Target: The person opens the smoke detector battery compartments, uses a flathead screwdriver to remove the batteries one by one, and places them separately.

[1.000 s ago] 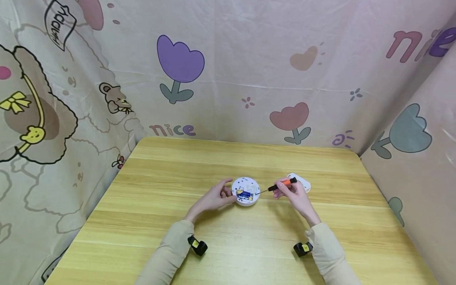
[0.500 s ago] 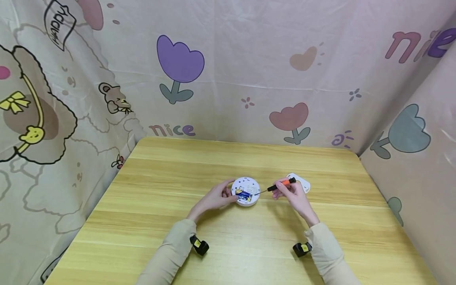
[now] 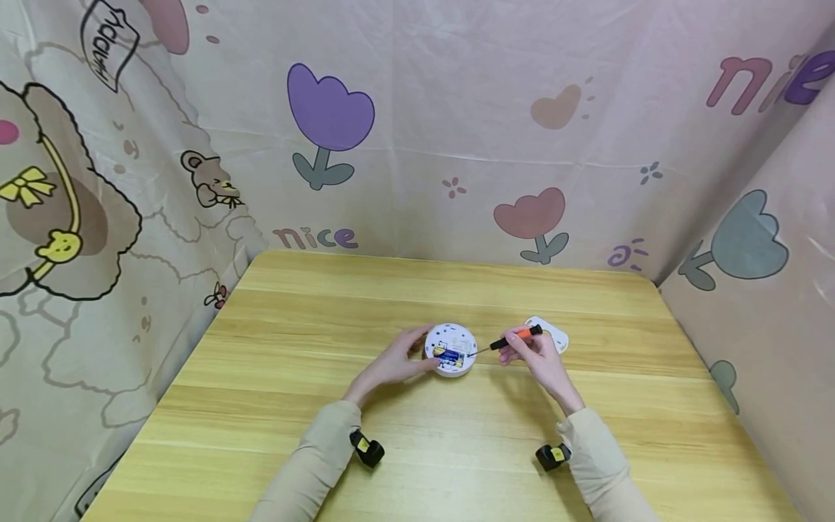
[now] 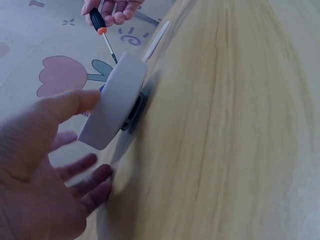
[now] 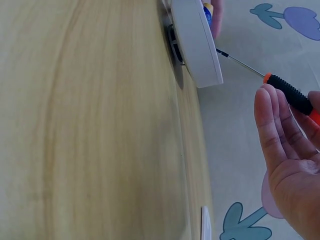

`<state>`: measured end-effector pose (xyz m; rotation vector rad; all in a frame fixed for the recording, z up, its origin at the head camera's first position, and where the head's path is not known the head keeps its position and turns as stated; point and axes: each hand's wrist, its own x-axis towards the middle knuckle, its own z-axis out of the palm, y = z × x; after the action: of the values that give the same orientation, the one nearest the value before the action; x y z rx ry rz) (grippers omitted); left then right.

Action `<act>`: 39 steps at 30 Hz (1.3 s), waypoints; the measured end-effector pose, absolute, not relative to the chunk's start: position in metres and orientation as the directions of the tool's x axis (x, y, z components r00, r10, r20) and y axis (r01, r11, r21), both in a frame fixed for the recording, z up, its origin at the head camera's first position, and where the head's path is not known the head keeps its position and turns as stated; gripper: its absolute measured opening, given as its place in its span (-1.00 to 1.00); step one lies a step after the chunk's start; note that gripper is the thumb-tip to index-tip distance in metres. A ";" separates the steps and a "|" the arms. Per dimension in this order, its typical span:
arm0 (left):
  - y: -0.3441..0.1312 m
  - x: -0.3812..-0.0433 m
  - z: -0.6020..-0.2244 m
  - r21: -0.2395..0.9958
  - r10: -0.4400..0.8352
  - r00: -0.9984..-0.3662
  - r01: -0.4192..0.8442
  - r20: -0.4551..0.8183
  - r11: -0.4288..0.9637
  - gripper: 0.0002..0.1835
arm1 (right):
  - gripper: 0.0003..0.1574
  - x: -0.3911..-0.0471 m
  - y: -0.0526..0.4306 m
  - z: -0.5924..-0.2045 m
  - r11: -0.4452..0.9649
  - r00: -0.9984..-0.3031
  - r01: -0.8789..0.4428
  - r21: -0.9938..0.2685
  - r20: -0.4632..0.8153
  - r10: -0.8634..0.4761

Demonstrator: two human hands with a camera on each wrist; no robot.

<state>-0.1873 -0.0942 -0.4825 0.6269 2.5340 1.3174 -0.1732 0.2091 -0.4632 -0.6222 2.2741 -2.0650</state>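
Note:
A round white battery-powered device point(image 3: 460, 336) stands slightly raised on the table, with a dark foot point(image 4: 134, 112) under it in the left wrist view. In its open face lies a blue and gold battery point(image 3: 449, 356). My left hand point(image 3: 394, 361) spans the device's left side, thumb on the near rim and index finger at the far edge; the other fingers hang off it. My right hand point(image 3: 538, 361) grips a screwdriver point(image 3: 515, 338) with a black and orange handle. Its tip touches or nearly touches the device beside the battery.
A flat white cover piece point(image 3: 553, 335) lies on the wooden table point(image 3: 326, 304) behind my right hand. Black wrist cameras point(image 3: 553, 457) hang from both sleeves. Patterned cloth point(image 3: 417, 109) walls the table at the back and sides.
My left hand has shifted slightly to the right along the device, its thumb a little further over the rim. The device has moved barely. The screwdriver stays almost in place.

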 end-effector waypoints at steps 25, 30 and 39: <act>-0.067 -0.186 -0.485 0.781 0.374 -0.927 0.251 0.024 0.572 0.12 | -0.67 -0.170 0.203 -0.453 0.210 -0.913 -0.331 -0.920 0.256 -0.318; -0.063 -0.184 -0.486 0.781 0.329 -0.944 0.224 0.025 0.583 0.13 | -0.71 -0.168 0.195 -0.443 0.334 -0.902 -0.386 -0.860 0.276 -0.332; -0.065 -0.184 -0.485 0.791 0.339 -0.941 0.220 0.017 0.571 0.07 | -0.78 -0.163 0.181 -0.433 0.435 -0.877 -0.457 -0.776 0.312 -0.367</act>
<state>-0.1844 -0.0647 -0.4850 0.4757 2.6612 1.3116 -0.1628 0.1812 -0.4330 -0.7897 2.7413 -1.5314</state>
